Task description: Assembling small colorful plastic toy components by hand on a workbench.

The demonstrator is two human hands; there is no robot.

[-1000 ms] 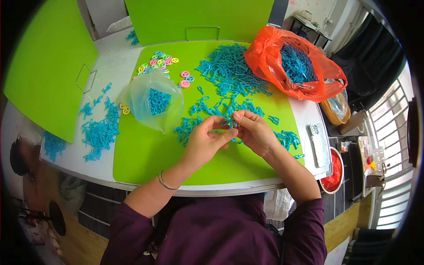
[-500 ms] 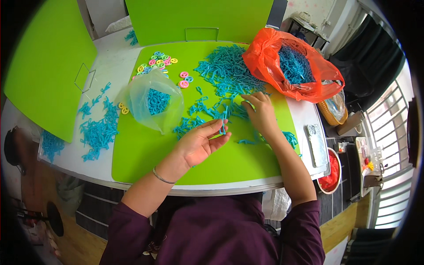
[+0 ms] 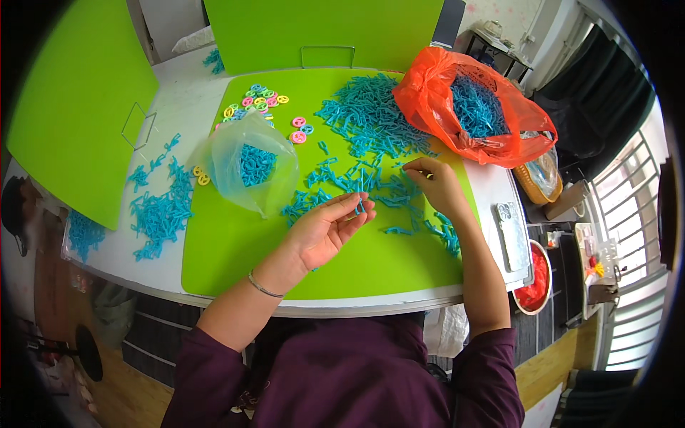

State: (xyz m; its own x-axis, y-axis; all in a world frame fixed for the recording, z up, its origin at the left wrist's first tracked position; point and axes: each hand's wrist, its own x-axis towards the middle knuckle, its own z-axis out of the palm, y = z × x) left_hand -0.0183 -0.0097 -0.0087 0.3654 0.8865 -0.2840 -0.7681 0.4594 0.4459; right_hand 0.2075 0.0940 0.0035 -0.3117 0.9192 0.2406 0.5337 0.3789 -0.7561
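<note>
Between the thumb and fingers of my left hand (image 3: pixel 325 228) stands a slim blue plastic piece (image 3: pixel 361 184), held upright over the middle of the green mat (image 3: pixel 342 274). My right hand (image 3: pixel 439 187) is pinched a little to its right, and a small blue plastic piece shows at its fingertips. Loose blue pieces (image 3: pixel 349 171) lie scattered just beyond and below both hands. Farther back is a large heap of the same blue pieces (image 3: pixel 371 107). Left of my left hand sits a clear plastic bag (image 3: pixel 282 182) with blue pieces in it.
A red plastic bag (image 3: pixel 421 89) full of blue pieces stands at the back right. Colourful rings (image 3: pixel 267 100) lie behind the clear bag. More blue pieces (image 3: pixel 160 210) cover the white table's left side. A phone (image 3: pixel 510 235) rests at the right edge; green boards (image 3: pixel 78 107) stand around.
My right hand has drawn back slightly to the right from the heap, its fingertips now pinched. The left hand has stayed nearly still with its piece.
</note>
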